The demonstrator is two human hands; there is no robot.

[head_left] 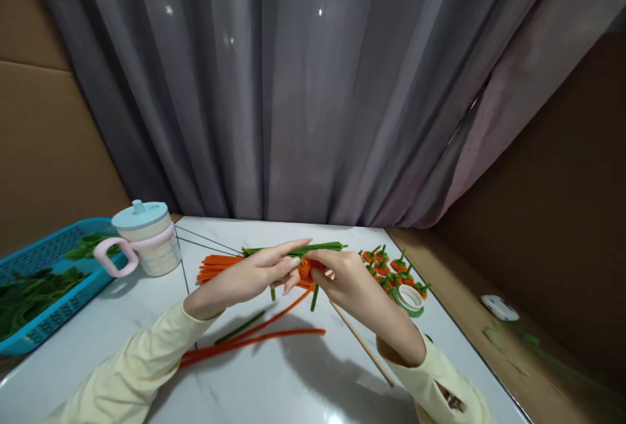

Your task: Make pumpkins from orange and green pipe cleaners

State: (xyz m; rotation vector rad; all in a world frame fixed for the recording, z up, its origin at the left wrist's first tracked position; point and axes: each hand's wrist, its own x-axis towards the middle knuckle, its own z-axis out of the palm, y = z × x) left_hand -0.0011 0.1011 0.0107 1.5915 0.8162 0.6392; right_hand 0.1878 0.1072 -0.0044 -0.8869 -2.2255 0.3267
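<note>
Over the middle of the table, my left hand and my right hand meet at a small coiled orange pipe cleaner. My right thumb and forefinger pinch it, while the left fingertips close on its other side with the forefinger stretched out. A loose orange end trails below. Behind my left wrist lies a bundle of orange pipe cleaners, and green pipe cleaners lie beyond the hands. Short green pieces rest under them. Longer orange pipe cleaners lie nearer me.
Several finished orange pieces with green tops stand at right, beside a white-and-green ring. A wooden stick lies by my right forearm. At left are a lidded cup and a blue basket of leaves. A grey curtain hangs behind.
</note>
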